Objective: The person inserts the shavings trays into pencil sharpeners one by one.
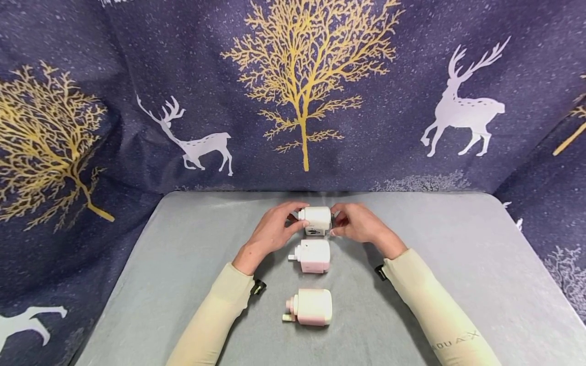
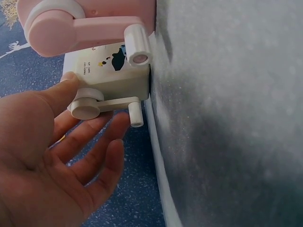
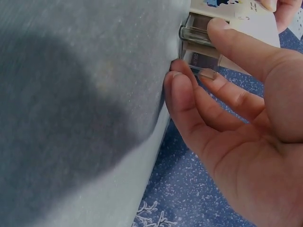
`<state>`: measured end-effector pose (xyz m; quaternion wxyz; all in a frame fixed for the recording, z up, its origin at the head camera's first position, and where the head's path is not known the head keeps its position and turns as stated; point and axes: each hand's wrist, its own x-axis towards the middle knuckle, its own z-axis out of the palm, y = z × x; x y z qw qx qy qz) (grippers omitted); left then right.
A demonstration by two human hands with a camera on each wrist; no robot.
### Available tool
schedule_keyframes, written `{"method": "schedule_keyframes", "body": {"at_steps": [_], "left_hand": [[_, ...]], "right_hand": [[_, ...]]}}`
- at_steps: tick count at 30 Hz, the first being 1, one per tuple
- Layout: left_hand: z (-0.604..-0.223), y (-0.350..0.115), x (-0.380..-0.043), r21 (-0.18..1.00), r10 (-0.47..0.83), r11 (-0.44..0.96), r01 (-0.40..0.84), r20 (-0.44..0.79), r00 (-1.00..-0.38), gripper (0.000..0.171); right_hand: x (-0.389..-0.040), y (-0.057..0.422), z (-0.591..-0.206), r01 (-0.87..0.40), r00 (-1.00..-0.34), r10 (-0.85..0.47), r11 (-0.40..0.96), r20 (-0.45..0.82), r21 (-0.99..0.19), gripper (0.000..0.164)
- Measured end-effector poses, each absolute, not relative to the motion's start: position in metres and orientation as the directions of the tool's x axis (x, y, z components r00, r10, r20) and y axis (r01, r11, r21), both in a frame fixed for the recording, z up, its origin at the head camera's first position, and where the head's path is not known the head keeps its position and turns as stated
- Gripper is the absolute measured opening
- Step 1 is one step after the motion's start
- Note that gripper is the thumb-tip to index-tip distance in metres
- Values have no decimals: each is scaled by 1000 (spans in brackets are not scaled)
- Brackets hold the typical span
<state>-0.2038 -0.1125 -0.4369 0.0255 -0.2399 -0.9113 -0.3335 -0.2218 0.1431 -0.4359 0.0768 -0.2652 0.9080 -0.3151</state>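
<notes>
At the table's far side stands a cream crank pencil sharpener (image 1: 317, 217) with a small dark picture on it. My left hand (image 1: 274, 226) holds its crank end, the thumb on the near side and fingers on the far side. The cream crank handle (image 2: 118, 102) sticks out past these fingers in the left wrist view. My right hand (image 1: 359, 223) pinches the clear shavings drawer (image 3: 201, 59) at the opposite end, thumb on one side and fingertips on the other. The drawer's outer end shows outside the cream body.
Two pink-and-white crank sharpeners stand in line nearer to me: one close behind the cream one (image 1: 316, 255), another lower down (image 1: 314, 306). Grey table (image 1: 183, 269) lies on both sides. A dark blue cloth (image 1: 348, 152) with trees and deer hangs at its back edge.
</notes>
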Motion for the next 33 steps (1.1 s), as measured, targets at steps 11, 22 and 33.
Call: {"method": "schedule_keyframes", "body": {"at_steps": [11,22,33], "left_hand": [[-435,-112,-205,595,418,666,449,201,-886,46],[-434,-112,-205,585,418,675,449,198,-887,46],[-437,-112,-204,584,421,672,456,206,-884,46]], "right_hand": [[-223,139,-436,-439,-855,-517,667,51,-602,42],[-224,136,-438,-483,-835,-542,640,95,-597,31],[-223,129,-438,-473,-842,-535,662,76,-582,31]]}}
